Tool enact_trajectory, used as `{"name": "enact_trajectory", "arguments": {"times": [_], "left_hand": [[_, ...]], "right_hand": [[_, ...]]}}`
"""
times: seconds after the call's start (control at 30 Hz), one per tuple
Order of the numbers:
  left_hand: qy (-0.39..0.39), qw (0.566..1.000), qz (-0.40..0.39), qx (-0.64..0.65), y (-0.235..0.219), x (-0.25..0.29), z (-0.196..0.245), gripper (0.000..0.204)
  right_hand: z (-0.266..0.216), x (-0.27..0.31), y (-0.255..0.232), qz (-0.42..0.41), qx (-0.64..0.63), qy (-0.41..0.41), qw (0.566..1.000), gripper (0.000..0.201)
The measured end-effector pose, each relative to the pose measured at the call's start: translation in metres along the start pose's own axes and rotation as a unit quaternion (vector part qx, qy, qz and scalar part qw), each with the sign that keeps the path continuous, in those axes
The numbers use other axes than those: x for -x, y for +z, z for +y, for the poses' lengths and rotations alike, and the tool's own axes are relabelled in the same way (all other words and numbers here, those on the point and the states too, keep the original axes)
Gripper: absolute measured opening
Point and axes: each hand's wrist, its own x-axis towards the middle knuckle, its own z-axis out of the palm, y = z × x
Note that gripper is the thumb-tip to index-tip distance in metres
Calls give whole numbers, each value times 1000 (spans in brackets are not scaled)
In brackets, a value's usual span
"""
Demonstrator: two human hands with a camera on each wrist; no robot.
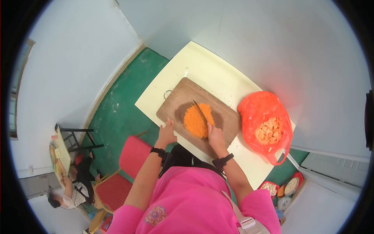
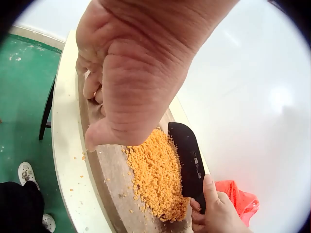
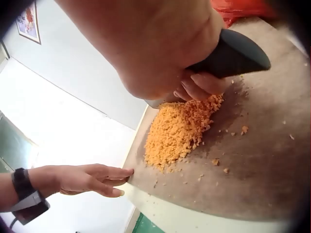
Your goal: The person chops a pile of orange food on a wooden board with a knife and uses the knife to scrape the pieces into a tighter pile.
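A wooden cutting board [image 1: 230,113] lies on the pale table with a heap of finely chopped orange bits [image 1: 193,124] on it. My right hand [image 1: 215,137] grips the black handle of a kitchen knife [image 2: 187,158]. Its dark, broad blade stands over the heap, at the side far from my body. At the board's near left edge is my left hand [image 3: 92,178], fingers stretched out and fingertips right at the rim; no object shows in it. Loose crumbs [image 3: 216,162] are scattered on the board around the heap.
A red plastic bag [image 1: 253,113] of orange slices [image 1: 269,132] stands at the board's right. The table [image 1: 202,58] meets the wall behind. Red chairs [image 1: 132,156] stand behind me to the left, and a person [image 1: 74,191] sits farther off. Containers [image 1: 292,186] sit below at right.
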Motion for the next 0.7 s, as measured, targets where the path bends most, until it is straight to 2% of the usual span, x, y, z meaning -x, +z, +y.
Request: {"name": "enact_trajectory", "arguments": {"times": [0.1,0.2,0.3,0.4,0.47,0.6,0.67,0.7], "left_hand": [[0,1000,-4,1,5,3,-3,96],[2,1000,-4,-1,6,5,3,95],[3,1000,5,-3,3,1,-2,96],[10,1000,4,-2,7,2,-5,97],[12,1000,3,-6,5,3,1,97],[-3,1000,-14,-5,1,5,1,96],[-1,1000,-8,0,2,4,2,96],[-1,1000,-7,0,2,4,2,96]], "right_hand": [[-6,5,-9,13,-30,28,999,54],[8,4,-1,11,23,22,999,55],[7,3,-2,9,3,5,1000,55],[6,7,-10,30,-46,25,998,54],[17,5,-4,-16,-7,28,999,57],[15,9,-17,-1,-34,40,999,59],[18,11,-28,50,-11,58,997,54],[25,10,-30,49,-9,57,997,54]]}}
